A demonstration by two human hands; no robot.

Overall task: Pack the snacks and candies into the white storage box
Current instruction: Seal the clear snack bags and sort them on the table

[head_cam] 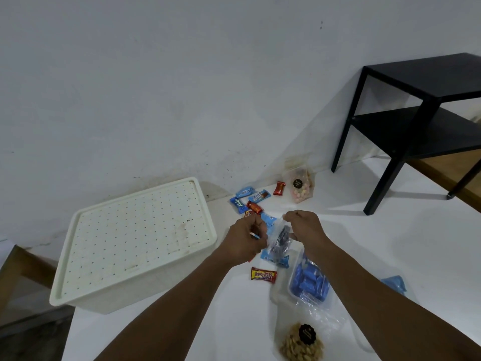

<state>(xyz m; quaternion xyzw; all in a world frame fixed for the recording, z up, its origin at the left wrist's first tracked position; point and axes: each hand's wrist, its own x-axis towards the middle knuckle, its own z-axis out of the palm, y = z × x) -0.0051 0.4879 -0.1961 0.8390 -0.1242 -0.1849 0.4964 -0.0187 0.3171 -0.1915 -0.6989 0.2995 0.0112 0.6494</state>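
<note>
The white storage box [135, 246] sits at the left of the white table with its perforated lid on. To its right, my left hand [246, 239] and my right hand [303, 225] both grip a clear plastic bag with dark pieces inside [279, 242], held just above the table. Behind the hands lie several small blue and red candy wrappers [251, 200]. Below the hands lies a red and yellow candy bar [263, 275]. A clear tray of blue wafers [309, 281] and a pouch of nuts [302, 345] lie at the near right.
A clear pouch of pastel candies [299, 186] leans against the wall at the back. A black side table [421, 121] stands at the far right. A blue plastic piece [394, 284] lies right of my forearm. The table's left edge runs under the box.
</note>
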